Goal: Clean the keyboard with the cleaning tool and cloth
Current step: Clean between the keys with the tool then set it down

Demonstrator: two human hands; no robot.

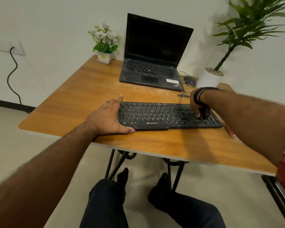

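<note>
Head view: flat black keyboard (163, 116) on woodgrain table (82, 96)

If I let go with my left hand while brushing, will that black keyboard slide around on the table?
Probably a little. The keyboard looks thin, flat plastic, likely light, on a smooth wooden table. The left hand braces its left end while the right hand works the cleaning tool at the far right end, so it may pivot. Tipping seems unlikely.
</note>
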